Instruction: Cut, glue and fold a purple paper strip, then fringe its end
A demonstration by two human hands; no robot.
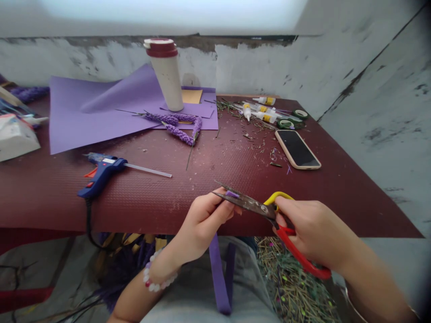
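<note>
My right hand [308,224] grips a pair of scissors [251,204] by its handles, one loop yellow and the other red. The blades are parted, with the end of a purple ribbon [219,280] between them. That end is pinched by my left hand [207,224], thumb against fingers, just beside the blades. Below the hand the ribbon hangs in a long loop over my lap. Beyond my hands lie purple flower stems [182,128], bent into a rough triangle on the table.
A blue glue gun [104,175] with a glue stick lies at left. Purple paper [90,107] and a lidded cup [168,78] stand behind. To the right are a phone [298,149], small glue bottles [266,117], green tape rolls [286,124] and stem scraps.
</note>
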